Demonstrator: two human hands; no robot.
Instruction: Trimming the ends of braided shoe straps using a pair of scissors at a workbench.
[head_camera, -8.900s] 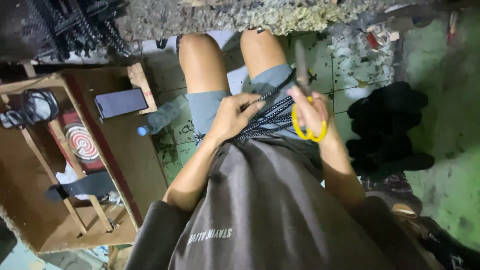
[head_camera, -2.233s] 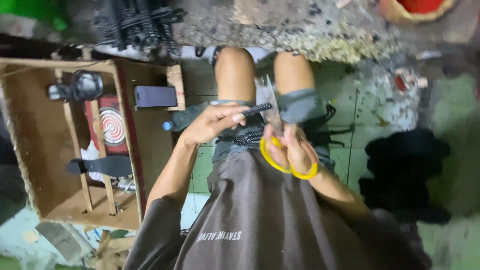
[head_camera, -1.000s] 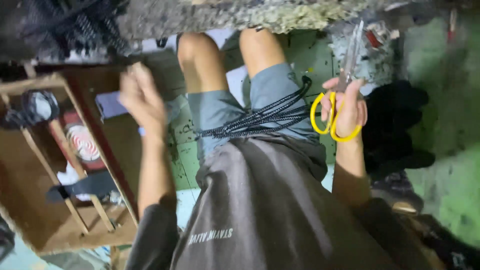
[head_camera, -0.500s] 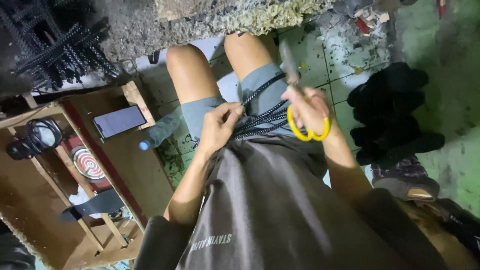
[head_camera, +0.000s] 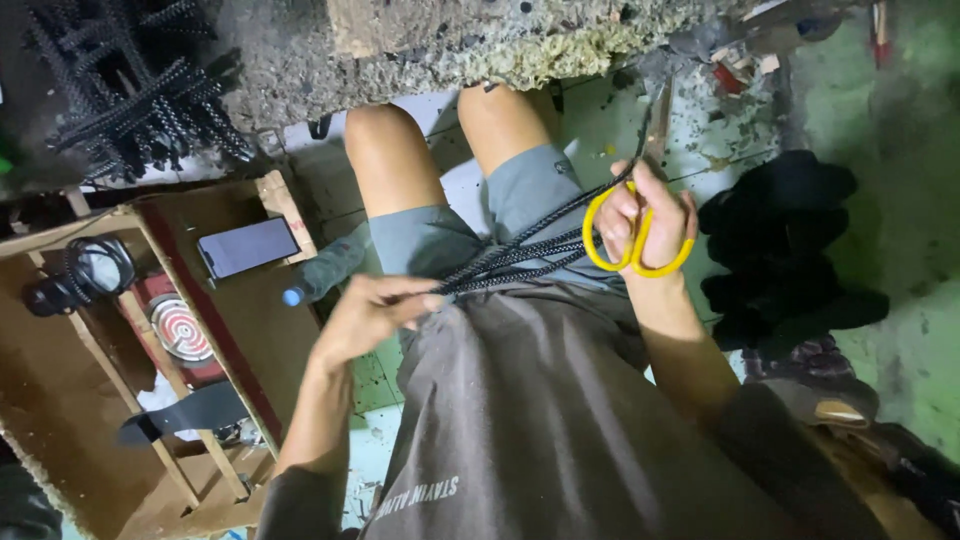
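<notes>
I sit looking down at my lap, in grey shorts and a dark grey shirt. My left hand (head_camera: 372, 312) pinches one end of a bundle of thin black braided cords (head_camera: 520, 255) over my left thigh. The cords stretch taut across my lap to my right hand (head_camera: 648, 222). That hand grips yellow-handled scissors (head_camera: 640, 215), whose blades (head_camera: 657, 125) point up and away, and it also holds the far end of the cords.
A wooden box (head_camera: 130, 400) on my left holds a dark phone (head_camera: 247, 247), a round tin (head_camera: 180, 326), a coiled cable (head_camera: 85, 275) and a black strap. Black cloth (head_camera: 790, 250) lies on the green tiled floor at right. A rough concrete slab (head_camera: 450, 35) and black cord pile (head_camera: 130, 90) lie ahead.
My left hand swung out to the left a second ago, then came back to my lap. Both hands have since drawn apart, pulling the cords taut between them.
</notes>
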